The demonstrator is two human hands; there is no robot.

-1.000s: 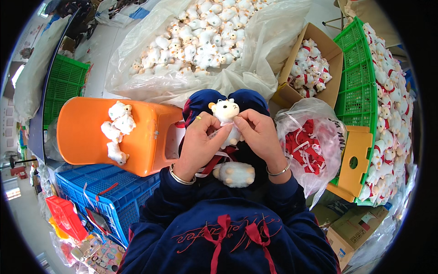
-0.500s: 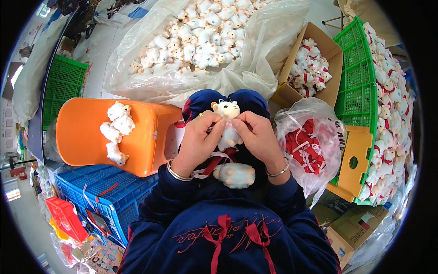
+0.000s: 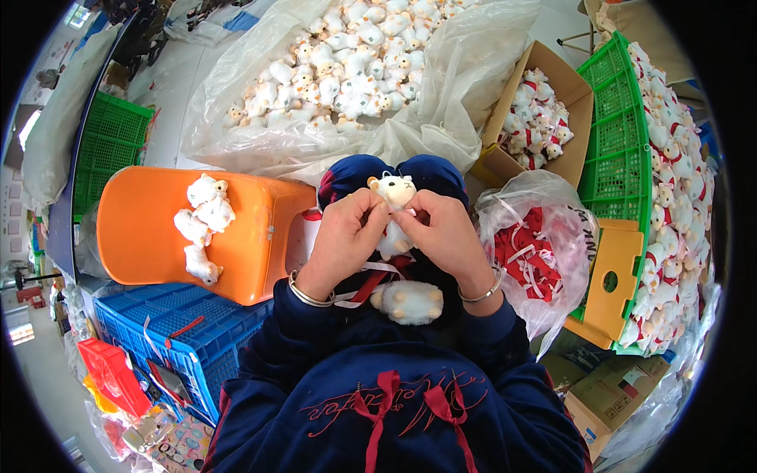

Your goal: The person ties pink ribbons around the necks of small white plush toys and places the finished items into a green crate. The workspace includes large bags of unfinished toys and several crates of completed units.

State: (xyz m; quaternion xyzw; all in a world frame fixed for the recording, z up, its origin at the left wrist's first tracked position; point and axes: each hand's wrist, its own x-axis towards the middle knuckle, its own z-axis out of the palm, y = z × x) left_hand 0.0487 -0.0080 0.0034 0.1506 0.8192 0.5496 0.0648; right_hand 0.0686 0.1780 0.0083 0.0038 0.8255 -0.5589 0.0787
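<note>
Above my lap I hold a small white plush animal, upright, with tan ears and a loop on its head. My left hand is closed, thumb and fingers pinched at the toy's neck. On the other side my right hand pinches at the same spot, the fingertips of both almost meeting. Whatever thin piece is between the fingertips is mostly hidden. A second plush animal lies on my lap below, beside red and white ribbons near my left wrist.
Several plush toys lie on an orange chair at left, above a blue crate. Ahead, a large plastic sheet holds a toy heap. At right are a bag of red ribbons, a carton and a green crate.
My fingers shift slightly at the plush animal's neck, the right fingertips drawing a little closer to the left. The toy stays in nearly the same place.
</note>
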